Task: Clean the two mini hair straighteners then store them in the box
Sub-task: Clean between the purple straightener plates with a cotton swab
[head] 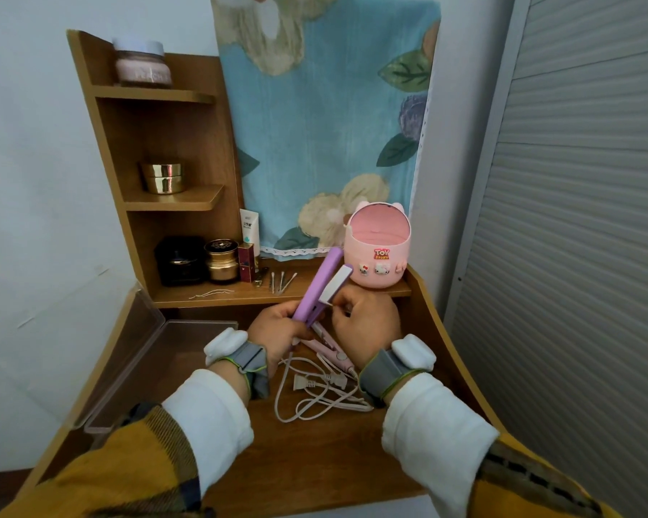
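Observation:
My left hand (277,330) grips the handle end of a purple mini hair straightener (322,286), which points up and away with its plates apart. My right hand (367,323) is at the base of the plates, fingers curled; what it pinches is hidden. A pink mini hair straightener (332,347) lies on the desk under both hands, its white cords (315,398) tangled in front. A clear plastic box (146,368) with its lid up stands open at the left of the desk.
A pink desktop bin (376,252) with stickers stands on the low shelf behind the hands. Cotton swabs (283,282), dark and gold jars (221,261) and a tube (249,229) sit on the wooden shelf unit. A floral cloth hangs behind.

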Tool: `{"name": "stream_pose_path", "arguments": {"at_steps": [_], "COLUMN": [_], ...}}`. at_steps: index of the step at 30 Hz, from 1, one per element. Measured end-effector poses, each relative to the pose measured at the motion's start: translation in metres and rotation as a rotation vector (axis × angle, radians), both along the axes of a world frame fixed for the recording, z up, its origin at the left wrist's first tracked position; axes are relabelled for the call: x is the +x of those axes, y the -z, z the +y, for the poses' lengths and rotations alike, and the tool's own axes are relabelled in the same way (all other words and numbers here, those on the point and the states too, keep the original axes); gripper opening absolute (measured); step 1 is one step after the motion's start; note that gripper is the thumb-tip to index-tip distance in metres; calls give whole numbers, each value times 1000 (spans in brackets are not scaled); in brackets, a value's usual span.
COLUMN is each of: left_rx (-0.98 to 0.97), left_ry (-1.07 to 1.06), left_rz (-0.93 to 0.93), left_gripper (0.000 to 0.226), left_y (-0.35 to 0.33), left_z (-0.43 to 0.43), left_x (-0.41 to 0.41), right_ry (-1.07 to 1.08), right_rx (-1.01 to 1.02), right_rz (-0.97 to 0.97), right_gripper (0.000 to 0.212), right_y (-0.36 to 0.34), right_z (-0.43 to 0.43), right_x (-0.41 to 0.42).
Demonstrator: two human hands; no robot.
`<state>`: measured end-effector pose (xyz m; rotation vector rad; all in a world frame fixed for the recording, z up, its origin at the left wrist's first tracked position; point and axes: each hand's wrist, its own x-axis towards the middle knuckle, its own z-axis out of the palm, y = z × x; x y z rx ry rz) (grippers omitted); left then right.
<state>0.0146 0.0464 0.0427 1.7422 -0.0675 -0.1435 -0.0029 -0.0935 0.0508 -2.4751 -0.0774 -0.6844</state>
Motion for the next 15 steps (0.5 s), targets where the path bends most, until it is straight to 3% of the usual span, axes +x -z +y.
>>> {"name": "stream_pose_path", "arguments": {"at_steps": [7, 12, 15], "left_rx": [-142, -359, -397], "left_ry": [-11, -95, -185], "left_rz": [49, 152, 199], "left_gripper": [45, 21, 29], "left_y": [-1, 4, 7], "left_z": [3, 0, -2], "left_x": [2, 5, 9], "right_ry": [-47, -80, -83], "right_rx": [34, 30, 30], "right_rz": [10, 0, 12], "right_gripper": [12, 10, 9], "right_y": [-2, -2, -3], "right_z": [6, 5, 7], "right_x": [4, 0, -4]}}
